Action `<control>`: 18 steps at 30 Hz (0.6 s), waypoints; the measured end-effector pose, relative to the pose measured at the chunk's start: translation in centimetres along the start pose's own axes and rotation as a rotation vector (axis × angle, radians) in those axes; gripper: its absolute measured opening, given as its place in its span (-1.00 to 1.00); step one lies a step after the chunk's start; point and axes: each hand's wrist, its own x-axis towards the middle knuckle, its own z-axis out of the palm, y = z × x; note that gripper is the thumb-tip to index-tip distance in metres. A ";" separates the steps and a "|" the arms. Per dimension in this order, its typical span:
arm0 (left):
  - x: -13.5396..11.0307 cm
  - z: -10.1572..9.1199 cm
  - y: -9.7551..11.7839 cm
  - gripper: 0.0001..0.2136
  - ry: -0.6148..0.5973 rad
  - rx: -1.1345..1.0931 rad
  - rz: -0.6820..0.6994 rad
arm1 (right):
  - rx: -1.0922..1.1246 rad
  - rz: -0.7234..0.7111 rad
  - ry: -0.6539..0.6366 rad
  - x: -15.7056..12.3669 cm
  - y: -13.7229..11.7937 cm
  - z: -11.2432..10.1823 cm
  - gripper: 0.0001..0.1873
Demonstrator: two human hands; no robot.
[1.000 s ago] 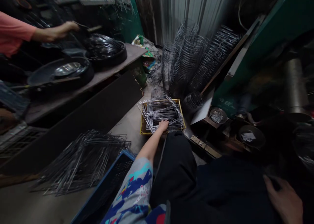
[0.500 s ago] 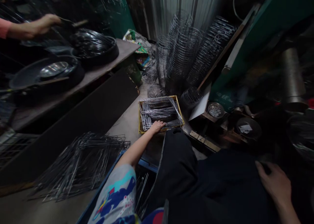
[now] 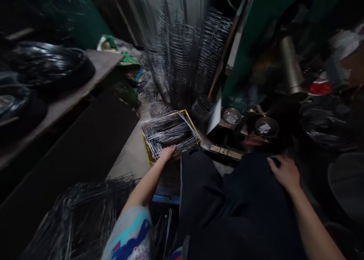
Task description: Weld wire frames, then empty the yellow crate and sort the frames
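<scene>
My left hand (image 3: 168,153) is closed over the near edge of the bent metal wire frames (image 3: 173,133). These rectangular frames lie stacked on a yellow crate (image 3: 149,153), and their left corner sticks out past the crate's rim. My fingertips are partly hidden among the wires. On the dark trousers at my right knee rests my right hand (image 3: 286,170), fingers apart, holding nothing.
Stacks of wire rings (image 3: 182,55) stand behind the crate. More wire frames (image 3: 85,214) lie at lower left. A bench (image 3: 105,60) carries coiled wire (image 3: 48,62). To the right are a bowl of small metal parts (image 3: 231,116) and a round pan (image 3: 266,127).
My view has swung right, so the bench and the other person's hand slid left, the hand out of view. The wire frames under my left hand shifted left and tilted against the crate.
</scene>
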 end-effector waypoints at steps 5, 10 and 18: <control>-1.2 -1.4 0.5 -0.42 -0.058 0.037 -0.009 | 0.034 0.001 0.000 -0.1 -4.1 -0.2 -0.62; -2.0 -2.8 1.8 -0.44 -0.050 0.111 -0.015 | 0.036 -0.031 -0.167 -1.0 -9.9 -1.3 -0.75; -4.0 -5.1 4.0 -0.31 0.009 -0.284 -0.210 | 0.154 -0.439 -0.402 -8.0 -12.1 -2.8 -0.66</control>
